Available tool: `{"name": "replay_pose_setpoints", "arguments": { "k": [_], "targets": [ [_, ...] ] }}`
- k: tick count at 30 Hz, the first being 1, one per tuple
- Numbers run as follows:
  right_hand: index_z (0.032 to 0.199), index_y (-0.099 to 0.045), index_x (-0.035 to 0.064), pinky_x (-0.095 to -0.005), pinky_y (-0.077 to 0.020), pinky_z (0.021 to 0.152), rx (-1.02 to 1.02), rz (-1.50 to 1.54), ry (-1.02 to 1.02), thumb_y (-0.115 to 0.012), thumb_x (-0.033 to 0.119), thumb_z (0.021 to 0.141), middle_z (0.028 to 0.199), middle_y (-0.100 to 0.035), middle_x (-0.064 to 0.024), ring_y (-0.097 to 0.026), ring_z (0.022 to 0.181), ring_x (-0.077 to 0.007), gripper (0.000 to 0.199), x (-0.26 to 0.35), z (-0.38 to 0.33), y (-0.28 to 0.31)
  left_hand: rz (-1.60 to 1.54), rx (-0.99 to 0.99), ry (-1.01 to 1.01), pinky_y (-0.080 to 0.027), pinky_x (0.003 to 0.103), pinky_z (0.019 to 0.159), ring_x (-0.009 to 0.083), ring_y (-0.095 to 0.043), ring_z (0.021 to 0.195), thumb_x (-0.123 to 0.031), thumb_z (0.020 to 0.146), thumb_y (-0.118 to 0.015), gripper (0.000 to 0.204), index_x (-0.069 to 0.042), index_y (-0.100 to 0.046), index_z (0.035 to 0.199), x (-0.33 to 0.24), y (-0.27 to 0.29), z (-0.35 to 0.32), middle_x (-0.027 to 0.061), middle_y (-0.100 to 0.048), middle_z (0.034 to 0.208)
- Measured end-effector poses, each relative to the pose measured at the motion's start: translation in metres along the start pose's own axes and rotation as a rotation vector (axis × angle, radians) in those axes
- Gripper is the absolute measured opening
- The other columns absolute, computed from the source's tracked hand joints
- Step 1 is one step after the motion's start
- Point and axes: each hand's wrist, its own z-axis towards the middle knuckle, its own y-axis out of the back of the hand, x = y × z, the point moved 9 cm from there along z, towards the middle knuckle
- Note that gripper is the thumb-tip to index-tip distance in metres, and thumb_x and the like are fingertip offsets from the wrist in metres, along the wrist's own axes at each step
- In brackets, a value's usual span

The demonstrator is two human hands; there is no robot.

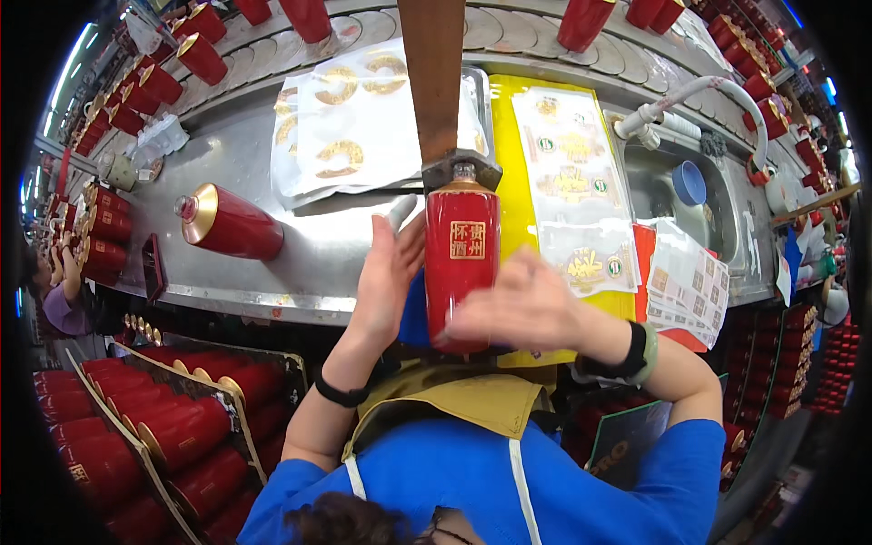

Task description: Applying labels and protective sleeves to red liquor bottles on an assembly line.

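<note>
Your stainless steel workbench (272,263) is the reference for this entry. Across its far half lie white sheets of gold crescent labels (354,118) and a clear sheet of round gold-and-green stickers on a yellow backing (572,182). Left on the bench, a red ceramic bottle with a gold shoulder (227,225) lies on its side. At the bench's near edge stands the upright red cylindrical bottle with a gold square label (461,263), its neck seated in a grey metal clamp under a brown vertical post (433,82). Your left hand (386,272) lies flat and open against the bottle's left side. Your right hand (513,309) is motion-blurred, fingers spread over the lower right front; grip cannot be determined.
</note>
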Motion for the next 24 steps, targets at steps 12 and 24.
{"name": "replay_pose_setpoints", "arguments": {
  "k": [12, 24],
  "targets": [
    [0.098, -0.07, 0.0195, -0.0269, -0.0472, 0.075, -0.041, 0.037, 0.184, -0.066, 0.019, 0.078, 0.086, -0.06, 0.005, -0.055, 0.079, -0.0132, 0.021, 0.027, 0.035, -0.004, -0.051, -0.037, -0.008, -0.031, 0.043, 0.121, 0.0324, -0.038, 0.147, -0.055, 0.109, -0.035, 0.077, 0.001, -0.02, 0.16, 0.001, 0.017, 0.007, 0.0257, -0.037, 0.158],
    [0.113, -0.072, 0.0191, -0.0309, -0.0497, 0.08, -0.07, -0.075, 0.154, -0.066, 0.015, 0.086, 0.106, -0.07, 0.0029, -0.061, 0.079, -0.0135, 0.028, 0.007, 0.001, -0.004, 0.071, 0.026, 0.036, -0.04, 0.041, 0.109, 0.0229, -0.054, 0.127, -0.066, 0.107, -0.023, 0.079, -0.002, -0.047, 0.146, 0.0, 0.02, -0.018, 0.0132, -0.058, 0.138]
  ]
}}
